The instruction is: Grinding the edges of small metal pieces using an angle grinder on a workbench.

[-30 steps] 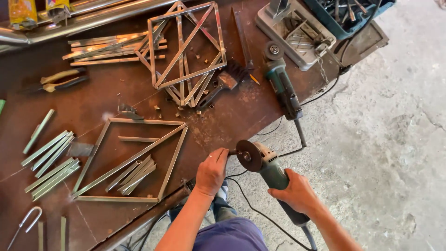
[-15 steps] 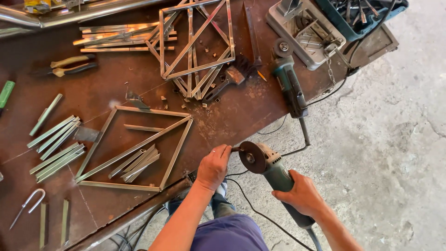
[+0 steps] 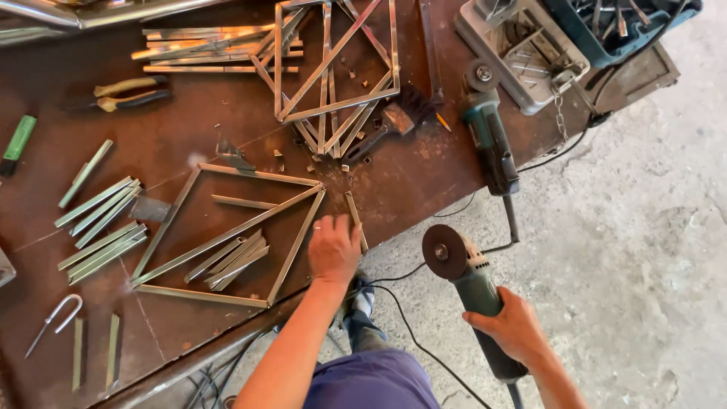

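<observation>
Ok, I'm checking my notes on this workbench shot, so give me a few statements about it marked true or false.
1. The right hand holds an angle grinder off the table edge. True.
2. The left hand rests on the table by the square metal frame. True.
3. The second grinder lies on the concrete floor. False: it lies on the table.
4. The pliers are in the left hand. False: they lie far up the table, untouched.
</observation>
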